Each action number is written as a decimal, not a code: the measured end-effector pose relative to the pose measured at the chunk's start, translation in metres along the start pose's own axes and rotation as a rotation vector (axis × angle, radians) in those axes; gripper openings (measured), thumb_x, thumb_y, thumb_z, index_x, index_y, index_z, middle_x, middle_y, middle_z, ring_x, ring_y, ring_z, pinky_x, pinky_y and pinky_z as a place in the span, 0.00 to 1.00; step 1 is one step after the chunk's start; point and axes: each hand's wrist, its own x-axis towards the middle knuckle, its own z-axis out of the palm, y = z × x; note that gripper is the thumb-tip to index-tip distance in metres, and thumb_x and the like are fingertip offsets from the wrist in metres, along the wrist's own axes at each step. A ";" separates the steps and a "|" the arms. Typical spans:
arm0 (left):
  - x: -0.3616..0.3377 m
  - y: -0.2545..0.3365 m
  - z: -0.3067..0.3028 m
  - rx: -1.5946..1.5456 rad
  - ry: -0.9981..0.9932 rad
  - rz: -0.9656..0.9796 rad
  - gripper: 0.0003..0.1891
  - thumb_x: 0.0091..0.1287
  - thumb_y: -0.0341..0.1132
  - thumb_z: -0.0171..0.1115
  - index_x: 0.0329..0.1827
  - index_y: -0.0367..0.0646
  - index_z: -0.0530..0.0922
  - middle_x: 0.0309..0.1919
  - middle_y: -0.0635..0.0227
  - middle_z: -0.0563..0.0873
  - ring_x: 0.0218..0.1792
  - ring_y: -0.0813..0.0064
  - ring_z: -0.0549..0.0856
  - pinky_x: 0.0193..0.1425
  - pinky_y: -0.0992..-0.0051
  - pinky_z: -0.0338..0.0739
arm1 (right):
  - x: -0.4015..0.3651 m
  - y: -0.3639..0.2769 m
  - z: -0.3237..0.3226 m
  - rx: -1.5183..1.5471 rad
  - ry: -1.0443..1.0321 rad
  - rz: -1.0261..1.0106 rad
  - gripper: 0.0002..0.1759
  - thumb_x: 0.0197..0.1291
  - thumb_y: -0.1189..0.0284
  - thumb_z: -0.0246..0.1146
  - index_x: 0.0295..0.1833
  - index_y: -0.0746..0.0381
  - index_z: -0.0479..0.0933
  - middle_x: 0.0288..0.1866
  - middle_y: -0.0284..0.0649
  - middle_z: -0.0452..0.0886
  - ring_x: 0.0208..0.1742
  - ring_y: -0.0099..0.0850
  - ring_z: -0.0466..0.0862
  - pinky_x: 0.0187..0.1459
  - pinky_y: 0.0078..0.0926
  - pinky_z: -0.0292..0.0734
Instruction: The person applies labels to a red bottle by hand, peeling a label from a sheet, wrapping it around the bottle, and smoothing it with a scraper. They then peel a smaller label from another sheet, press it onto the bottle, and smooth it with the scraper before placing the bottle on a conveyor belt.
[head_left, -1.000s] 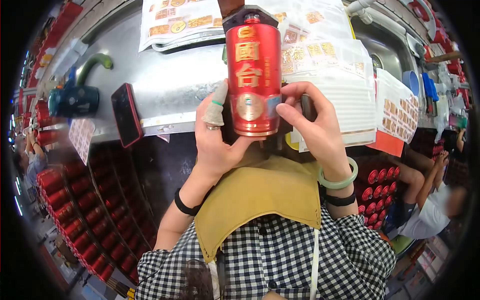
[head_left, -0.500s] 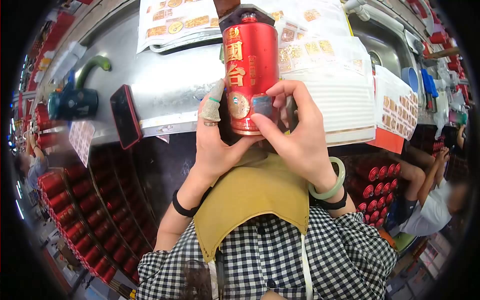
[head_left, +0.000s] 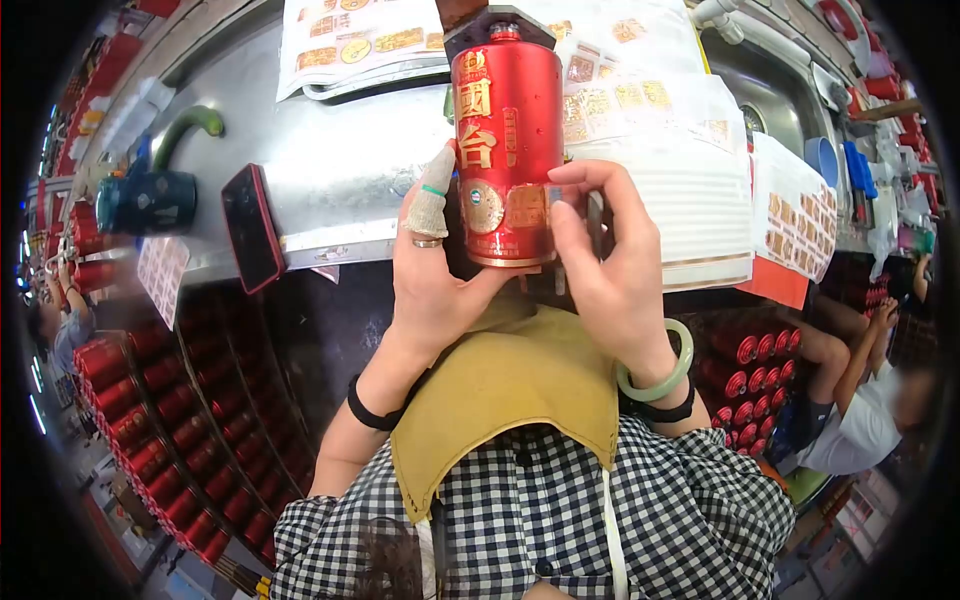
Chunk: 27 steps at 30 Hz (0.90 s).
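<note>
A red bottle [head_left: 512, 110] with gold lettering stands nearly upright in front of me at the table's edge. My left hand [head_left: 436, 270] is closed round its lower left side, a cloth cover with a green band on one finger. Low on the bottle are a round gold emblem and a rectangular gold label [head_left: 526, 207]. My right hand [head_left: 610, 235] is at the lower right side of the bottle, thumb and index finger pinching a small translucent film [head_left: 557, 196] beside the label's right edge. The fingers behind are partly hidden.
Sheets of gold stickers [head_left: 365, 45] lie on the metal table [head_left: 330, 165]. A phone [head_left: 252, 228], a dark teal cup [head_left: 150, 203] and a cucumber-like green thing [head_left: 190, 130] are left. Racks of red bottles [head_left: 180, 440] stand below. Another person [head_left: 850, 430] sits right.
My right hand has drawn the film rightward off the front of the bottle, uncovering the gold label. The bottle has shifted slightly right; my left hand keeps its hold.
</note>
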 end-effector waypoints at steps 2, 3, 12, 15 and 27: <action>0.000 0.000 -0.002 0.039 -0.014 0.014 0.57 0.50 0.35 0.89 0.83 0.33 0.63 0.77 0.49 0.75 0.72 0.52 0.78 0.76 0.59 0.74 | 0.000 0.002 -0.003 0.107 -0.037 0.089 0.11 0.76 0.79 0.60 0.61 0.64 0.77 0.43 0.28 0.77 0.38 0.14 0.73 0.39 0.14 0.69; 0.000 -0.001 -0.004 0.054 -0.021 0.034 0.57 0.50 0.36 0.89 0.83 0.33 0.63 0.77 0.49 0.75 0.72 0.51 0.79 0.76 0.59 0.74 | 0.000 0.001 -0.003 0.108 -0.038 0.089 0.11 0.76 0.79 0.60 0.61 0.64 0.77 0.43 0.28 0.77 0.38 0.14 0.73 0.39 0.14 0.69; -0.001 -0.005 -0.010 0.032 -0.071 0.048 0.57 0.53 0.35 0.88 0.84 0.32 0.61 0.76 0.47 0.75 0.72 0.51 0.80 0.76 0.60 0.74 | 0.005 -0.002 0.000 0.156 -0.082 0.126 0.09 0.73 0.82 0.64 0.55 0.66 0.75 0.42 0.28 0.79 0.39 0.13 0.75 0.41 0.14 0.72; 0.000 -0.005 -0.012 0.015 -0.091 0.038 0.56 0.54 0.34 0.87 0.84 0.32 0.60 0.76 0.47 0.75 0.73 0.51 0.79 0.76 0.60 0.73 | 0.002 -0.011 -0.003 0.208 -0.076 0.131 0.10 0.73 0.81 0.65 0.56 0.66 0.75 0.44 0.30 0.80 0.42 0.14 0.76 0.44 0.15 0.73; 0.008 0.000 -0.019 -0.258 -0.152 -0.010 0.55 0.59 0.33 0.84 0.85 0.29 0.56 0.81 0.45 0.67 0.81 0.55 0.70 0.84 0.60 0.63 | 0.005 -0.005 -0.010 0.160 -0.088 0.169 0.10 0.73 0.78 0.64 0.58 0.65 0.78 0.48 0.35 0.83 0.50 0.21 0.81 0.54 0.22 0.77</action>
